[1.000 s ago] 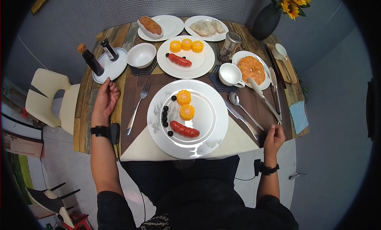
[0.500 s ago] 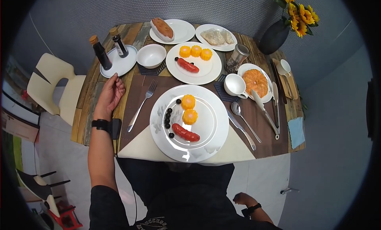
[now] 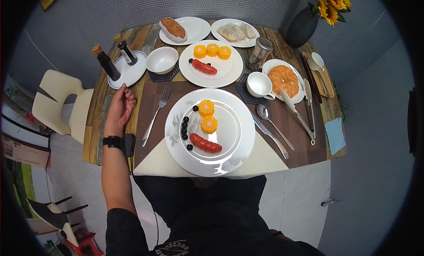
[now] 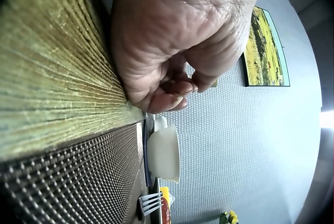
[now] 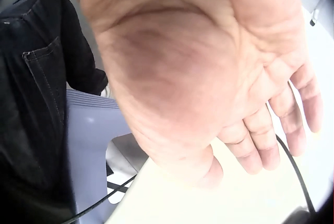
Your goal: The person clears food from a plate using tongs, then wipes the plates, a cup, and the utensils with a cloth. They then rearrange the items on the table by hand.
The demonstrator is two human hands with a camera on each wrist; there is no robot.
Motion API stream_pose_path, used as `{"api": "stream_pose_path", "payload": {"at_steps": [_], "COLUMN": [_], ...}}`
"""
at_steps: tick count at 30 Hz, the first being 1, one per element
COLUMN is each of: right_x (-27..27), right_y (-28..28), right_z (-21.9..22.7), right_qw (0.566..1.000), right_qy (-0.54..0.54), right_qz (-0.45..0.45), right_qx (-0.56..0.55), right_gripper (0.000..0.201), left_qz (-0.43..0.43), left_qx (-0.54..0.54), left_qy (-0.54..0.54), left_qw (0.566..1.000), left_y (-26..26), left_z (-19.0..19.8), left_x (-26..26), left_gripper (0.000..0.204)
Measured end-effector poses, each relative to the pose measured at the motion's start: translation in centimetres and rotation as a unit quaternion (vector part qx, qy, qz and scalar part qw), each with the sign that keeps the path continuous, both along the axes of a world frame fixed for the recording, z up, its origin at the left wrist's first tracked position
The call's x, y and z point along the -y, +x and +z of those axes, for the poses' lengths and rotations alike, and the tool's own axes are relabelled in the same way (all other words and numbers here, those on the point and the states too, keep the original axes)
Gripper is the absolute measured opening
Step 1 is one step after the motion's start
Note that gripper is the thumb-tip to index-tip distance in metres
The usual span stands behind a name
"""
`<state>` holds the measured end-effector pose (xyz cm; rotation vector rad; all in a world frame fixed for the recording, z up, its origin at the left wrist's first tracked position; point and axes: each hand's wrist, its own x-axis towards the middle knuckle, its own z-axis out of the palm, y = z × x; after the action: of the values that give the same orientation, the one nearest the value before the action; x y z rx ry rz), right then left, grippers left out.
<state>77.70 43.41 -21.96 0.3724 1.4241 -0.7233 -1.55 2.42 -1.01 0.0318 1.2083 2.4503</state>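
Note:
My left hand (image 3: 120, 106) rests on the wooden table at the left, palm up, fingers loosely curled around nothing. Its fingertips lie near the oval tray (image 3: 128, 75) with two dark bottles (image 3: 107, 65). In the left wrist view the same hand (image 4: 182, 41) lies on the wood beside a woven placemat (image 4: 78, 177) and a fork (image 4: 150, 203). Down at my side, the right hand (image 5: 209, 78) shows its bare palm in the right wrist view, fingers extended. In the head view it is hidden beside my body.
A large plate (image 3: 238, 154) with corn pieces, a sausage and black olives sits in front of me. Knife (image 3: 271, 137), spoon (image 3: 276, 128) and tongs (image 3: 300, 123) lie to its right. Beyond stand a bowl (image 3: 162, 60), a cup (image 3: 259, 84) and more plates. A grey-purple chair part (image 5: 94, 135) shows below.
My right hand has left the table's right edge near the tongs, dropping down and back out of the head view. The left hand has stayed in place; the head view has shifted slightly.

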Motion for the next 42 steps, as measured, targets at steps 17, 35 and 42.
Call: {"api": "stream_pose_path", "payload": {"at_steps": [17,35,42], "right_x": [1.0,3.0,2.5], "right_y": [1.1,2.6,2.2], "right_z": [0.0,-0.6,-0.8], "right_qw": [1.000,1.000,0.999], "right_qy": [0.009,0.020,0.033], "right_qz": [-0.001,-0.013,-0.013], "right_qx": [-0.002,-0.015,-0.027], "right_gripper": [0.030,0.031,0.032], "left_qz": [0.007,0.015,0.010], "left_qx": [-0.001,0.003,0.005], "left_qy": [-0.011,-0.018,-0.016], "left_qw": [1.000,1.000,1.000], "left_y": [0.2,0.3,0.2], "left_z": [0.3,0.3,0.2], "left_x": [-0.2,-0.3,-0.2], "left_gripper": [0.023,0.022,0.022]}}
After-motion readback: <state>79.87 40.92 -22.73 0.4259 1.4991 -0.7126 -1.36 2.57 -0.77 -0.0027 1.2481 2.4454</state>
